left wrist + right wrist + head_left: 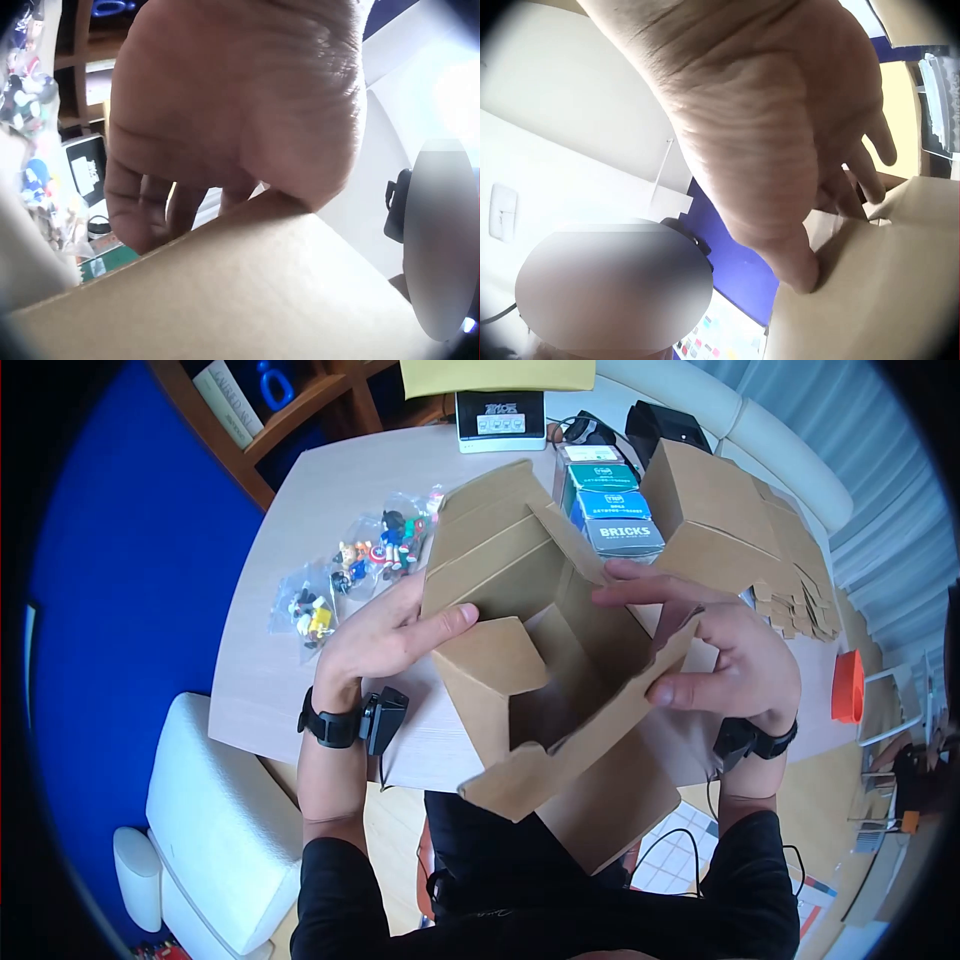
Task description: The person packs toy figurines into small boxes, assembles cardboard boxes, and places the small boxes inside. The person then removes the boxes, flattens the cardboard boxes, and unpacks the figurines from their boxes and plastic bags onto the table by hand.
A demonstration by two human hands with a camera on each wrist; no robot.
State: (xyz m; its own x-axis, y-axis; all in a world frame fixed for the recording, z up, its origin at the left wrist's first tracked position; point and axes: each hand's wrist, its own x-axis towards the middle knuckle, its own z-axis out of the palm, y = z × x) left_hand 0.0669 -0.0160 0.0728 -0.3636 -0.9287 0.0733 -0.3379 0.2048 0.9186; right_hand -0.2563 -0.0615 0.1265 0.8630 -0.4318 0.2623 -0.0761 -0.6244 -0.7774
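Note:
An open cardboard box is held tilted over the table's near edge, its flaps spread and its inside showing. My left hand grips the left side, thumb on a flap and the other fingers behind the wall. In the left wrist view, that hand's fingers reach past the edge of the cardboard. On the opposite side, my right hand holds the near flap with its thumb, while its fingers reach over to the right flap. The right wrist view shows the thumb against the cardboard.
Bagged toy figures lie on the table's left. Behind the box stand a small screen and several small boxes, one a BRICKS box. Another cardboard box is at the back right, with an orange container at the right edge.

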